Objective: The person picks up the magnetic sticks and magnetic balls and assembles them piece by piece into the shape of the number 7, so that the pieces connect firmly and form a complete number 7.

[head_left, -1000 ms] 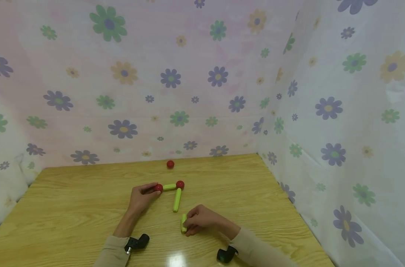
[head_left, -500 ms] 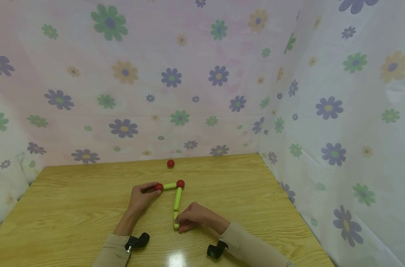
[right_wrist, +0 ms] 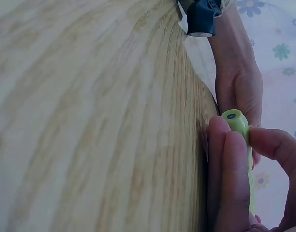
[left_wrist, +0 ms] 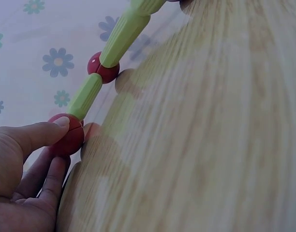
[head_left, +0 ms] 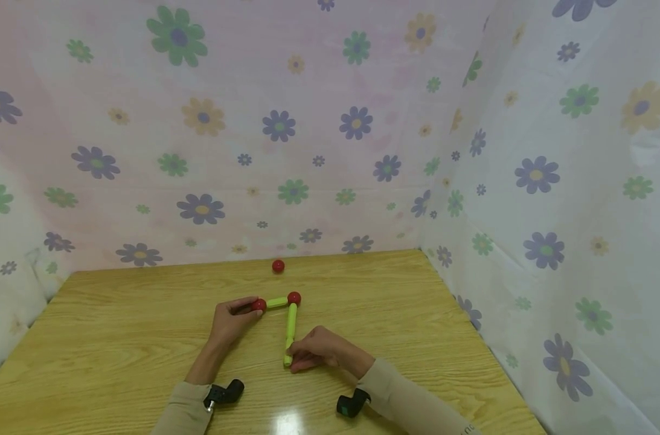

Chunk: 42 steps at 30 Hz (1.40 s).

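Observation:
My left hand (head_left: 233, 325) pinches a red ball (left_wrist: 73, 137) between thumb and fingers. From that ball a yellow-green magnetic rod (head_left: 277, 302) runs to a second red ball (head_left: 294, 298). Another yellow-green magnetic rod (head_left: 291, 320) extends from the second ball toward the front of the table. At its near end, in line with it, is a third yellow-green magnetic rod (head_left: 288, 360), which my right hand (head_left: 324, 349) pinches. A dark round inset shows in that rod's free end (right_wrist: 231, 116). My fingers partly cover the meeting point of the two rods.
A loose red ball (head_left: 278, 266) lies near the back edge of the wooden table (head_left: 145, 338). Flower-patterned cloth (head_left: 330, 90) hangs behind and along the sides. Each wrist carries a black camera mount (head_left: 354, 403).
The right hand has moved left with the third rod, then slightly away from me, bringing it end to end with the second rod. The left hand has stayed in place on its ball.

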{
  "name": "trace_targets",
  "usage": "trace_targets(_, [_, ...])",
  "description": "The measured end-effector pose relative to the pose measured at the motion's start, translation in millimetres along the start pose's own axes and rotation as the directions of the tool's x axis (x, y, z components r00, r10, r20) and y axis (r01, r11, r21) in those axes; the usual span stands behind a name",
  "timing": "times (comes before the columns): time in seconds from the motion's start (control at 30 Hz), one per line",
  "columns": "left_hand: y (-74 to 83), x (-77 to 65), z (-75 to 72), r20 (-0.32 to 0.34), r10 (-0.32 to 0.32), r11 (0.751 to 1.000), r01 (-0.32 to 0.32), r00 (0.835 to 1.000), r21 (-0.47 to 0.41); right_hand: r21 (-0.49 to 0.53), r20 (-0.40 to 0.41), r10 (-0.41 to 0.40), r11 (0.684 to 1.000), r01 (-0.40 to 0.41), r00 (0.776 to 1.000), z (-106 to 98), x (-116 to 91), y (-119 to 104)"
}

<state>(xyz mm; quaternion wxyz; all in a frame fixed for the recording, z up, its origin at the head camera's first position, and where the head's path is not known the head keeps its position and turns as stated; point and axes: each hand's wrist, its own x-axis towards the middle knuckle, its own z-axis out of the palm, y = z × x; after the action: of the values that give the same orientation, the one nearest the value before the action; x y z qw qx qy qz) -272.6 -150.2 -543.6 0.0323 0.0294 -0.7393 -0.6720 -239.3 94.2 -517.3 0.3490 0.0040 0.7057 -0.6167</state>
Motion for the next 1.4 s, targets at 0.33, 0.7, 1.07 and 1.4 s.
trace_targets(0.33, [-1.5, 1.8, 1.4, -0.003, 0.008, 1.0, -0.007, 1.0, 0.022, -0.059, 0.025, -0.043, 0.997, 0.045, 0.999, -3.9, -1.0, 2.1])
trace_targets(0.7, [3.8, 3.1, 0.1, 0.035, 0.037, 0.997, -0.039, 0.999, 0.064, -0.093, 0.088, -0.113, 0.988, 0.121, 0.99, -6.9, -5.3, 4.7])
trace_targets(1.07, [9.2, 7.3, 6.7, 0.083, 0.087, 0.994, -0.091, 0.993, 0.052, -0.101, 0.121, -0.15, 0.982, 0.163, 0.981, -11.5, -3.2, 4.3])
trace_targets(1.4, [7.1, 14.3, 11.3, 0.092, 0.068, 0.996, -0.073, 0.993, 0.05, -0.118, 0.104, -0.167, 0.977, 0.179, 0.98, -17.8, 0.1, 5.9])
